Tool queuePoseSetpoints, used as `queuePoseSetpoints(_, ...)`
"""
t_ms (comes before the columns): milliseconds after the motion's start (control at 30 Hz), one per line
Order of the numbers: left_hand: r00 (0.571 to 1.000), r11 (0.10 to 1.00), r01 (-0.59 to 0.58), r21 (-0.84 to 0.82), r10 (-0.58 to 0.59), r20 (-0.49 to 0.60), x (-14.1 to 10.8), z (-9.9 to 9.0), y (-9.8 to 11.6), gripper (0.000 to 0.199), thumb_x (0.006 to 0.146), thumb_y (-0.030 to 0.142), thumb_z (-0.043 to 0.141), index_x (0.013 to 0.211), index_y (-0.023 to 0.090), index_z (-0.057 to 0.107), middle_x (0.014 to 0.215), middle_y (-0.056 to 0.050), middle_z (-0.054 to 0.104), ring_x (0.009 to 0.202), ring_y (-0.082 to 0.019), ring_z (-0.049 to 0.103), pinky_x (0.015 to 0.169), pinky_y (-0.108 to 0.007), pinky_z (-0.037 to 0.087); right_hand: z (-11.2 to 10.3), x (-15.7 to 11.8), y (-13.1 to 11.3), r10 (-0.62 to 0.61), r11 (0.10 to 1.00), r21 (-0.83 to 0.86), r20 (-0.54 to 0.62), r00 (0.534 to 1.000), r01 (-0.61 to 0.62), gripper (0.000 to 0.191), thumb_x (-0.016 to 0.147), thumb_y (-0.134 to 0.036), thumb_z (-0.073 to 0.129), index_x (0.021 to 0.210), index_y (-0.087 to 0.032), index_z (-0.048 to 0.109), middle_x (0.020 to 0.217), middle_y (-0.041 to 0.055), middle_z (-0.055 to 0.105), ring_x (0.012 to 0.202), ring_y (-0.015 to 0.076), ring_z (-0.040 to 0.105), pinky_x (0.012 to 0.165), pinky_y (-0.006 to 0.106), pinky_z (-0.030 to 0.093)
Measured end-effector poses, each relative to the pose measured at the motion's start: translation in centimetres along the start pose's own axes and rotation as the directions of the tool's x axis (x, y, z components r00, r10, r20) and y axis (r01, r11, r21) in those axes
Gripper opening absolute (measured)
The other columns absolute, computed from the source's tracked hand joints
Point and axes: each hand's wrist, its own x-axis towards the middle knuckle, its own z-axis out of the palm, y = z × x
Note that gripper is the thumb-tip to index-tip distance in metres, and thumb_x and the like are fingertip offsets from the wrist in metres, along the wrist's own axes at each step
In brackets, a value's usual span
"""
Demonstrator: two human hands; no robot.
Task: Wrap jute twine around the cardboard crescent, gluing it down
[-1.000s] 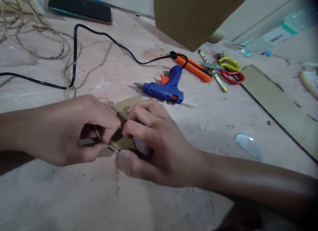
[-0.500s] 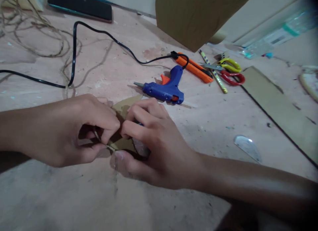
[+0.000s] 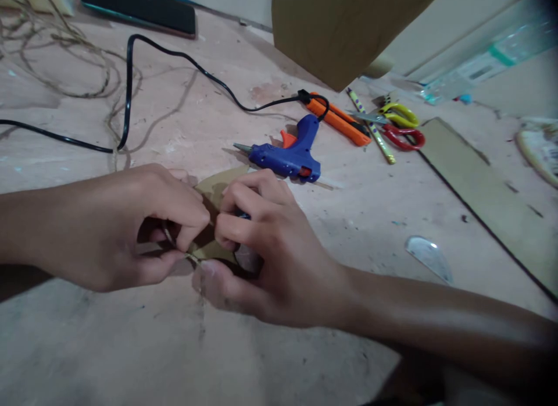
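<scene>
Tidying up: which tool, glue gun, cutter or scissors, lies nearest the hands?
The blue glue gun, beyond the right hand; scissors and orange cutter lie farther away.

Table (image 3: 131, 348) strewn with twine (image 3: 89, 95), cord (image 3: 129, 86), phone (image 3: 138, 11) at left; glue gun (image 3: 285, 160), cutter (image 3: 342, 122), pencil (image 3: 380, 141) under scissors (image 3: 385, 120) at centre; clear half-disc (image 3: 429, 257), cardboard strip (image 3: 483, 196) laid right; blurred bottle (image 3: 479, 68) apparently set far right.

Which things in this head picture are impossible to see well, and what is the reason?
All in the head view:
Cardboard piece: partly hidden by both the left hand and the right hand.
Pale thing: mostly covered by the right hand; I cannot say what it is.
Twine: partly hidden inside the left hand.
Black cable: cut off by the left edge.
Label: too small and blurred to read.
</scene>
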Motion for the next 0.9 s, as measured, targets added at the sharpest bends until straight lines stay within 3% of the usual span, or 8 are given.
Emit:
queuePoseSetpoints(100, 1.000, 1.000, -0.006, -0.008, 0.006, -0.008, 0.0, 0.0, 0.0, 0.023, 0.090, 0.010, 0.071, 0.077, 0.026, 0.059, 0.067, 0.005, 0.064, 0.063, -0.015, 0.058, 0.074, -0.032, 0.051, 0.0, -0.3, 0.3, -0.047, 0.997, 0.061, -0.080, 0.996, 0.052, 0.016, 0.098, -0.030, 0.073, 0.086, -0.021, 0.066, 0.103, 0.0062, 0.071, 0.110, 0.0280, 0.061, 0.093, 0.048, 0.045)
queuePoseSetpoints(267, 1.000, 0.999, -0.006, -0.042, 0.006, 0.005, 0.3, -0.3, 0.3, 0.025, 0.086, 0.006, 0.072, 0.078, 0.025, 0.057, 0.068, 0.005, 0.064, 0.066, -0.015, 0.058, 0.072, -0.031, 0.050, -0.1, -1.1, 0.5, -0.259, 0.951, 0.109, -0.226, 0.939, 0.288, 0.007, 0.098, -0.020, 0.075, 0.098, -0.023, 0.068, 0.098, 0.0020, 0.083, 0.099, 0.0227, 0.073, 0.099, 0.048, 0.055)
queuePoseSetpoints(567, 1.000, 0.999, -0.021, -0.047, 0.020, -0.004, 0.4, -0.1, 0.5, 0.025, 0.082, 0.000, 0.068, 0.079, 0.023, 0.060, 0.069, 0.007, 0.063, 0.067, -0.013, 0.057, 0.074, -0.029, 0.050, 0.1, -1.6, 0.5, -0.408, 0.912, -0.109, -0.152, 0.900, 0.395, 0.011, 0.096, -0.020, 0.066, 0.087, -0.024, 0.070, 0.090, -0.0043, 0.085, 0.111, 0.0222, 0.076, 0.108, 0.045, 0.053)
queuePoseSetpoints(900, 1.000, 0.999, -0.022, -0.031, 0.022, -0.014, 0.4, 0.0, 0.4, 0.024, 0.083, 0.000, 0.069, 0.081, 0.023, 0.061, 0.069, 0.006, 0.063, 0.067, -0.013, 0.057, 0.075, -0.029, 0.050, 0.3, -1.7, 0.5, -0.407, 0.912, -0.109, -0.131, 0.904, 0.395, 0.004, 0.093, -0.020, 0.071, 0.092, -0.024, 0.072, 0.101, -0.0032, 0.087, 0.113, 0.0242, 0.076, 0.108, 0.049, 0.051)
